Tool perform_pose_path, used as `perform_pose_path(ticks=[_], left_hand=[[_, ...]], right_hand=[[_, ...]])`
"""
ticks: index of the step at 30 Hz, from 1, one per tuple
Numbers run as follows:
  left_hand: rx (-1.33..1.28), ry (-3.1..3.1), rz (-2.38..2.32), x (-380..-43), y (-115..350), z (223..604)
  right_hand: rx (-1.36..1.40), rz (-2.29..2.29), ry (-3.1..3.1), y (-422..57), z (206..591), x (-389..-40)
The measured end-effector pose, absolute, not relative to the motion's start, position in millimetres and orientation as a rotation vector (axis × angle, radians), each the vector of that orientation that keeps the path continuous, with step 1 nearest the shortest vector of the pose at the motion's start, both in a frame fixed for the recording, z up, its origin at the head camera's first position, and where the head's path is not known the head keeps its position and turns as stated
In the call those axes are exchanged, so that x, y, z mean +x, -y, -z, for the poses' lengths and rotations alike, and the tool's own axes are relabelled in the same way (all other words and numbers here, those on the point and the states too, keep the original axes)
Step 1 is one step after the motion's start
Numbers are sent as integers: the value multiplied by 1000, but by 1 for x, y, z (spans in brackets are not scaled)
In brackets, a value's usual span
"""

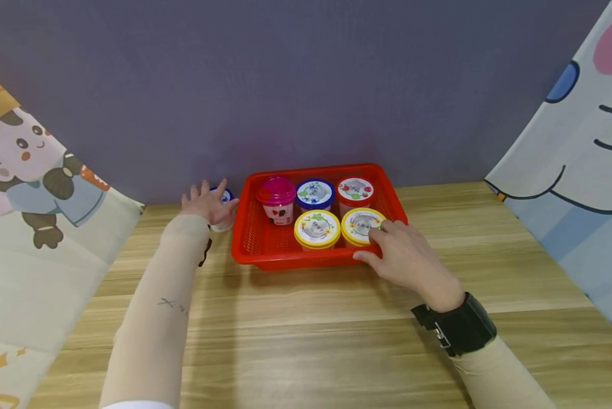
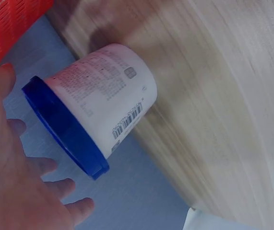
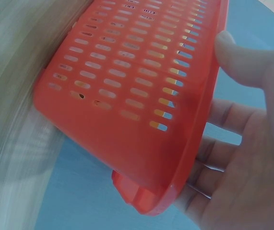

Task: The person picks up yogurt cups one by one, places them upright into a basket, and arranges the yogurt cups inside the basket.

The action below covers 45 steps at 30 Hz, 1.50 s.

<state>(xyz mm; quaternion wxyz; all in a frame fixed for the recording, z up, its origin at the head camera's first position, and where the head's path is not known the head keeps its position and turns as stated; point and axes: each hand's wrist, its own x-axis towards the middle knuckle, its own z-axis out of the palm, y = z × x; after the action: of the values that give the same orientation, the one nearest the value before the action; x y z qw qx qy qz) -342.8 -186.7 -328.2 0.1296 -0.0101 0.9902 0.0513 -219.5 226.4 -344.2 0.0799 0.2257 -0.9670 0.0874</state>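
Note:
My left hand [image 1: 201,203], fingers spread, is above a white cup with a blue lid [image 2: 105,91] standing outside the basket, on its left. A gap shows between palm and lid in the left wrist view. At the near right corner of the red plastic basket [image 1: 285,260], my right hand [image 1: 408,253] holds the rim, thumb outside and fingers over it. Inside are a cup with a pink domed lid [image 1: 277,192], a blue-lidded cup [image 1: 314,194], a red-lidded cup [image 1: 355,191] and two yellow-lidded cups, one left [image 1: 317,229] and one right [image 1: 359,221].
The basket stands on a wood-grain table [image 1: 306,335], close to a grey-blue backdrop [image 1: 306,85]. Cartoon-printed cloths hang at the left [image 1: 40,244] and the right [image 1: 582,187]. Bare floor of the basket shows at its left end.

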Motion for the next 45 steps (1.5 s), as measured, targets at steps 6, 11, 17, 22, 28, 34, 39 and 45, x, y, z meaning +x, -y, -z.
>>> perform_pose_path(ticks=[6, 11, 17, 22, 28, 34, 39, 45], left_hand=[[-19, -2864, -149, -340, 182, 328], [6, -2862, -150, -339, 177, 329], [-9, -2871, -120, -341, 178, 333], [-19, -2859, -132, -342, 180, 332], [-38, -2834, -146, -342, 182, 330], [-47, -2830, -162, -340, 185, 326], [-46, -2819, -189, -338, 190, 325], [-63, -2815, -202, -335, 189, 323]], right_hand=[[671, -267, 2890, -227, 343, -219], [675, -269, 2884, -226, 344, -220], [686, -271, 2877, -227, 344, -220], [684, -272, 2871, -227, 344, -220], [687, -266, 2867, -227, 344, -219], [688, -269, 2867, -227, 344, -219], [685, -272, 2874, -226, 345, -219], [674, -273, 2889, -227, 344, -219]])
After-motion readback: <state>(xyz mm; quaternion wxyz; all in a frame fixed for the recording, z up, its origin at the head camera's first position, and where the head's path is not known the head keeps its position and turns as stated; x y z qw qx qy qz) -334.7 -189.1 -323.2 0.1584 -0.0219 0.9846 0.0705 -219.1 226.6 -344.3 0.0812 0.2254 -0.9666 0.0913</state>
